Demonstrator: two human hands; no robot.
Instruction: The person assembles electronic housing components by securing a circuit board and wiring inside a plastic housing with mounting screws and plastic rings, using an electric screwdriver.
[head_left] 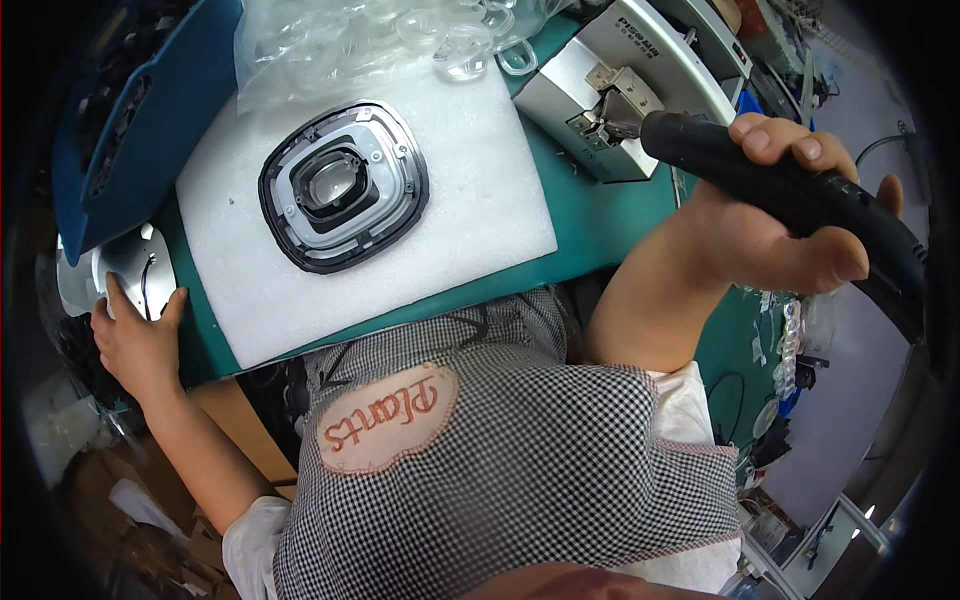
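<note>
My right hand (790, 205) is raised at the right, wrapped round a black electric screwdriver (740, 165). The screwdriver's front end meets the metal outlet of a white screw feeder (590, 110); its bit is hard to make out there. Out at the left, my left hand (140, 335) has its fingers spread over a shiny silver metal plate (130, 260) with a dark wire on it. A black and grey rounded-square housing (395, 165) with a clear lens (333, 184) in its middle lies on a white foam sheet (480, 215).
A blue bin (150, 130) of dark parts stands at the upper left, over the plate's far edge. Clear plastic bags (350, 50) with transparent rings cover the foam's far side. The green table (610, 225) shows around the foam. A checked apron (540, 440) fills the near side.
</note>
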